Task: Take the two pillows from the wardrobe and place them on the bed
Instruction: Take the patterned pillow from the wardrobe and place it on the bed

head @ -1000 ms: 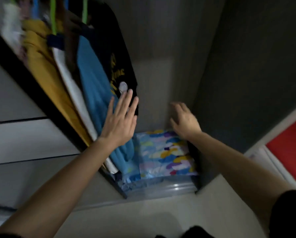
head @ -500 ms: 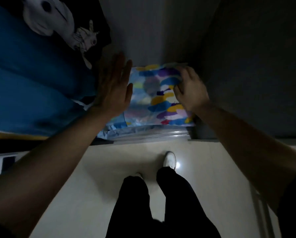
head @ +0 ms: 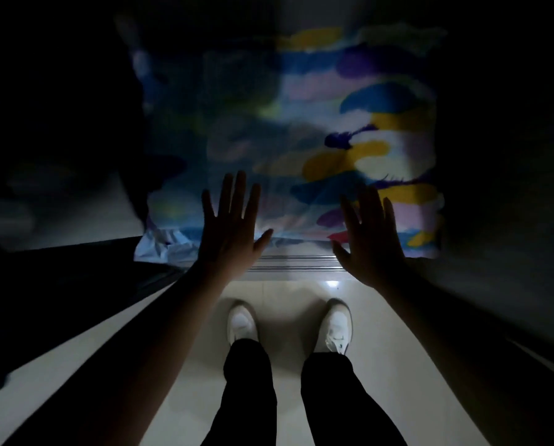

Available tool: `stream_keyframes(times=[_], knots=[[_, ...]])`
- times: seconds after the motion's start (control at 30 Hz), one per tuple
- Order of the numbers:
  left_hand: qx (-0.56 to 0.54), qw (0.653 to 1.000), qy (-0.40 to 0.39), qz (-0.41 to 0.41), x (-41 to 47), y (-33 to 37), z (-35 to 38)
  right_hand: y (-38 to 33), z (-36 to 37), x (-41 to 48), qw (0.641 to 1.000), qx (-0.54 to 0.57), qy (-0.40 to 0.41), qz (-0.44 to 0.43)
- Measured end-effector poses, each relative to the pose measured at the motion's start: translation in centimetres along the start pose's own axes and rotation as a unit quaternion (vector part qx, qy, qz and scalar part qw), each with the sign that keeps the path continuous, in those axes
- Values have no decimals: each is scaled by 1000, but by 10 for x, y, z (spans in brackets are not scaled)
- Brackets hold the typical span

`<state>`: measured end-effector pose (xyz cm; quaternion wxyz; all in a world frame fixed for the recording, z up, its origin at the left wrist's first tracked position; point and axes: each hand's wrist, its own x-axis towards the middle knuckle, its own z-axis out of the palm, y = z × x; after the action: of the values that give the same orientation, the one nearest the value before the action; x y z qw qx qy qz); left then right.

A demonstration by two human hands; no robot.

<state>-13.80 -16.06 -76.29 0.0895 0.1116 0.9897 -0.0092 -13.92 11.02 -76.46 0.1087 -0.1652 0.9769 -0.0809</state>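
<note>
A pillow (head: 301, 130) with blue, yellow, purple and pink brush-stroke print lies flat on the wardrobe floor and fills the dim opening. A second pale blue pillow edge (head: 163, 244) shows beneath its front left corner. My left hand (head: 232, 233) hovers with fingers spread over the pillow's front edge, holding nothing. My right hand (head: 370, 243) is spread the same way over the front right part. Whether either palm touches the fabric is unclear in the dark.
The metal sliding-door track (head: 298, 268) runs along the wardrobe's front edge. Dark hanging clothes (head: 60, 140) crowd the left side, and the dark wardrobe wall (head: 507, 156) stands on the right. My legs and white shoes (head: 241, 323) stand on the pale tiled floor (head: 288, 317).
The camera has tipped down and come much closer to the pillow. Both hands have slid from the pillow's top and sides toward its front edge, fingers now spread flat.
</note>
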Motion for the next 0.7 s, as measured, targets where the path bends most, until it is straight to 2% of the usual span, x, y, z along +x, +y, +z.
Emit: stream_keyframes(times=[0.1, 0.2, 0.33, 0.5, 0.7], knots=[[24, 999, -15, -14, 14, -6, 68, 7, 64, 16, 999, -34, 33, -7], [56, 997, -32, -41, 31, -11, 117, 8, 111, 33, 996, -57, 69, 26], [55, 997, 23, -57, 38, -3, 150, 15, 137, 34, 993, -72, 77, 56], [62, 995, 54, -63, 37, -5, 130, 13, 116, 37, 992, -61, 84, 78], [78, 996, -35, -14, 25, -9, 66, -2, 52, 35, 995, -81, 13, 63]])
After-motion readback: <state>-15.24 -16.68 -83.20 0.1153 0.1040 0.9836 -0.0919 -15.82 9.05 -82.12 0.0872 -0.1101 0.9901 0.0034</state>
